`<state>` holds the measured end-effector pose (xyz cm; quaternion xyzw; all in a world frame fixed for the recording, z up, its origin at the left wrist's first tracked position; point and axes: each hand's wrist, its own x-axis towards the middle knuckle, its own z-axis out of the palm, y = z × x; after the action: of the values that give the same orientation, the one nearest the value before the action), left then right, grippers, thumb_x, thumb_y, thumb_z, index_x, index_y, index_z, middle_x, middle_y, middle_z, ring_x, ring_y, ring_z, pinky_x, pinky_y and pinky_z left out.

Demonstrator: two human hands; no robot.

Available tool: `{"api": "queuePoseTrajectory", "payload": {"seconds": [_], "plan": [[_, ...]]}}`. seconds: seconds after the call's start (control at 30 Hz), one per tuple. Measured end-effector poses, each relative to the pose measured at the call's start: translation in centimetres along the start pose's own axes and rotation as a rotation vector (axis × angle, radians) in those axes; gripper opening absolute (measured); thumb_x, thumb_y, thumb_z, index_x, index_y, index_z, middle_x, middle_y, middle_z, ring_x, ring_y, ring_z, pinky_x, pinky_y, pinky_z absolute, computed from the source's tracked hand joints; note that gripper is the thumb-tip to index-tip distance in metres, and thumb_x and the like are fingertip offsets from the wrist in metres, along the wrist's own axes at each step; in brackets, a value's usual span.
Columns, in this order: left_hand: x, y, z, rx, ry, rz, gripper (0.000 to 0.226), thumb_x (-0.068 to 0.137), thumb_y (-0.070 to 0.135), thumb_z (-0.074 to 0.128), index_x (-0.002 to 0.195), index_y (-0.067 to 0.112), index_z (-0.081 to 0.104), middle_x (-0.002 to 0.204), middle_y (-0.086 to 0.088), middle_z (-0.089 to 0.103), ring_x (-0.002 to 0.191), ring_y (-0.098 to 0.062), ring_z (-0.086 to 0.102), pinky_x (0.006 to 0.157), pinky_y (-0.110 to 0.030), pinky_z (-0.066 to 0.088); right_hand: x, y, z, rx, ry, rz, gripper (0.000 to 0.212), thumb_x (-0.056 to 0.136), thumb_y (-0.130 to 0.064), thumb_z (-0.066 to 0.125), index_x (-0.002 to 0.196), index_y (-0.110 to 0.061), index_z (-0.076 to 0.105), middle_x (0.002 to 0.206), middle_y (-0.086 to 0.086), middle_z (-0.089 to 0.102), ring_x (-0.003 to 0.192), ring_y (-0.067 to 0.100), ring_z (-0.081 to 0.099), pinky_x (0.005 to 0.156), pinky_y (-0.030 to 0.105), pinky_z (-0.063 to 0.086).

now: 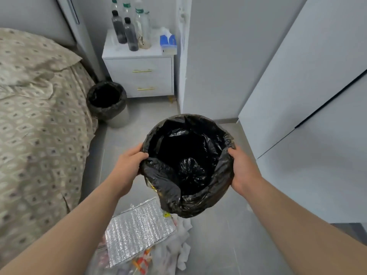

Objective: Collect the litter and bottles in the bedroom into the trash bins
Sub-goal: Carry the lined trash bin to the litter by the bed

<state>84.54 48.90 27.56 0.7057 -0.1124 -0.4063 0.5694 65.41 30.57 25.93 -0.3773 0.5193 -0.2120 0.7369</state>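
Observation:
I hold a trash bin point(216, 187) lined with a black bag in the air over the floor, tilted toward me. My left hand point(129, 165) grips its left rim and my right hand point(243, 169) grips its right rim. Below it on the floor lies litter: a silver foil pouch point(137, 231), crumpled white tissues point(178, 245) and colourful wrappers point(142, 262). A second bin point(107, 102) with a black liner stands on the floor between bed and nightstand. Several bottles point(131, 34), two dark and the others clear, stand on the nightstand.
The bed point(35, 126) with a patterned cover fills the left side. A white nightstand point(139, 76) with two drawers stands at the back, with a blue-and-white tissue pack point(168, 43) on it. White wardrobe doors point(307, 86) line the right. Grey floor runs between them.

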Motion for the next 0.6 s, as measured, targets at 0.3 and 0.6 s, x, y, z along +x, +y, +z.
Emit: {"api": "queuePoseTrajectory", "payload": {"seconds": [0.3, 0.6], "plan": [[3.8, -13.7, 8.9, -0.003, -0.089, -0.098, 0.042, 0.084, -0.007, 0.046, 0.096, 0.021, 0.074, 0.088, -0.005, 0.071, 0.076, -0.014, 0.064, 0.065, -0.025, 0.052, 6.5, 10.0, -11.4, -0.324, 0.216, -0.067, 0.027, 0.095, -0.02, 0.036, 0.096, -0.018, 0.062, 0.091, 0.005, 0.067, 0.089, 0.025, 0.063, 0.069, 0.032, 0.048], [8.0, -28.2, 14.8, 0.087, -0.255, -0.132, 0.029, 0.082, 0.01, 0.054, 0.095, 0.026, 0.075, 0.092, -0.009, 0.07, 0.083, -0.021, 0.063, 0.076, -0.035, 0.048, 10.7, 23.3, -21.5, -0.244, 0.418, 0.012, 0.024, 0.092, -0.026, 0.039, 0.094, -0.026, 0.063, 0.107, 0.011, 0.066, 0.104, 0.03, 0.062, 0.097, 0.05, 0.047]]}}
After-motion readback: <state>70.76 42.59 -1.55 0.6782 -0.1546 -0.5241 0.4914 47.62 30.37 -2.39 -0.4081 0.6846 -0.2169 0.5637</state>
